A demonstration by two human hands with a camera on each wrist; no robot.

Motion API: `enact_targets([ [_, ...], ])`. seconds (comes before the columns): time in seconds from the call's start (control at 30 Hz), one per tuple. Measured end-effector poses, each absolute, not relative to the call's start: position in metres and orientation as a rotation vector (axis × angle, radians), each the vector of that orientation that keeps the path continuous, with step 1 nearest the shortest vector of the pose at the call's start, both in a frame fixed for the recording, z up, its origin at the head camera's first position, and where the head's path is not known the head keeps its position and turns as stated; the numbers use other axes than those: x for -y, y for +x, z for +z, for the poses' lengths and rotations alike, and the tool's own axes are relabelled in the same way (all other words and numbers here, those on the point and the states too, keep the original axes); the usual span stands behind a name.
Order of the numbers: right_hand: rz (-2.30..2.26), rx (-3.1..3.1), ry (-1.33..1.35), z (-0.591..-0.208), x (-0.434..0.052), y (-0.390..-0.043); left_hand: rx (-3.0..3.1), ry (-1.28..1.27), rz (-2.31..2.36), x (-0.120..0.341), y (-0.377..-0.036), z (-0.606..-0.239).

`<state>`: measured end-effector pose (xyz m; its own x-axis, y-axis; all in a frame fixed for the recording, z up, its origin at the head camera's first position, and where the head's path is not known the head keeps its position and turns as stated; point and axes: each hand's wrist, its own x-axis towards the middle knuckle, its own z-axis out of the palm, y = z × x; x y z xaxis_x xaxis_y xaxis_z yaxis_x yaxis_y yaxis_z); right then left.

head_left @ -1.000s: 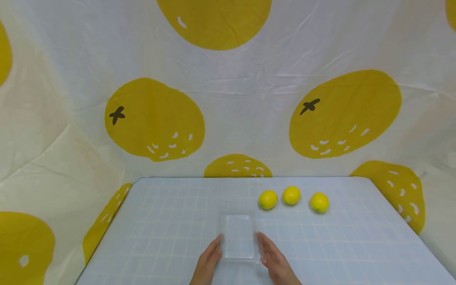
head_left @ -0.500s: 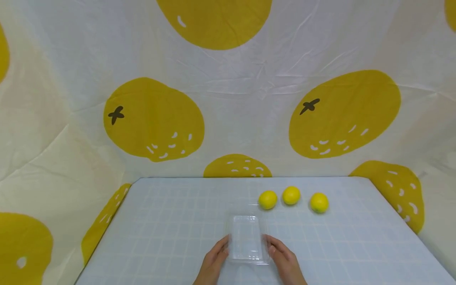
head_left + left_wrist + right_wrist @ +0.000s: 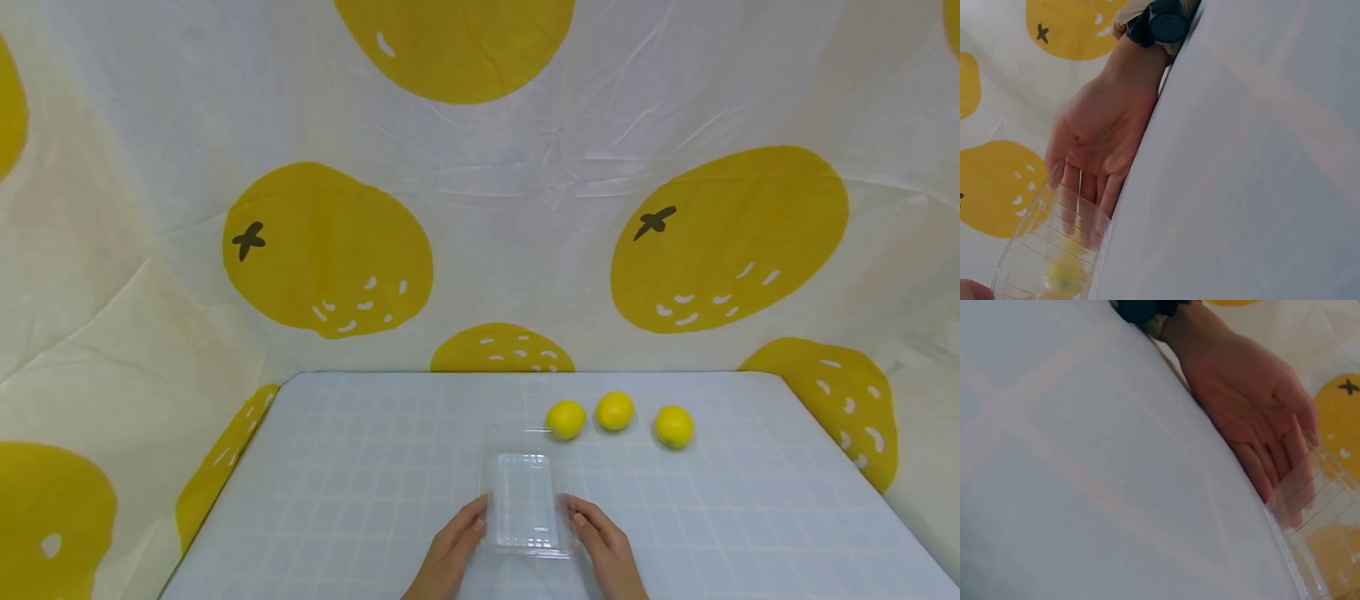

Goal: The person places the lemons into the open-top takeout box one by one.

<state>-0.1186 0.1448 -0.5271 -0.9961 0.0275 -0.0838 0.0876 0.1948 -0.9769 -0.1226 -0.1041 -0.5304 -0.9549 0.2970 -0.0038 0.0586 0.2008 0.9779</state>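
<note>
A clear plastic container (image 3: 521, 500) with ribbed walls stands on the table between my hands, one of its shorter sides facing me. My left hand (image 3: 455, 537) holds its left side, thumb near the rim and fingers along the outer wall. On the opposite side, my right hand (image 3: 606, 537) holds it in much the same way. Through the clear wall (image 3: 1047, 250) in the left wrist view, the left fingers show, along with blurred yellow shapes beyond. The right wrist view shows the right fingers (image 3: 1294, 494) behind the plastic, low against the tabletop.
Three yellow lemons lie beyond the container: a left one (image 3: 565, 419) close to its far right corner, a middle one (image 3: 614, 411) and a right one (image 3: 674, 427). A pale checked cloth (image 3: 360, 483) covers the table. Fruit-printed fabric (image 3: 517, 233) hangs behind and at both sides.
The container, blurred a second ago, has shifted a little to the right along with both hands. My hands have settled against its sides. The lemons have stayed in place.
</note>
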Motion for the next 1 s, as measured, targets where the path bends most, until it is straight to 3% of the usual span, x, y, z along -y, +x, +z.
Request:
enact_targets([
  [0.37, -2.015, -2.410, 0.163, -0.526, -0.143, -0.118, -2.306, 0.418, 1.849, 0.103, -0.122, -0.530],
  [0.63, -2.190, -2.427, -0.042, -0.519, -0.146, -0.124, -2.240, 0.443, 1.931, 0.104, -0.124, -0.530],
  [1.0, -2.359, -2.571, -0.063, -0.500, -0.152, -0.159, -2.678, 0.702, 1.615, 0.105, -0.128, -0.513],
])
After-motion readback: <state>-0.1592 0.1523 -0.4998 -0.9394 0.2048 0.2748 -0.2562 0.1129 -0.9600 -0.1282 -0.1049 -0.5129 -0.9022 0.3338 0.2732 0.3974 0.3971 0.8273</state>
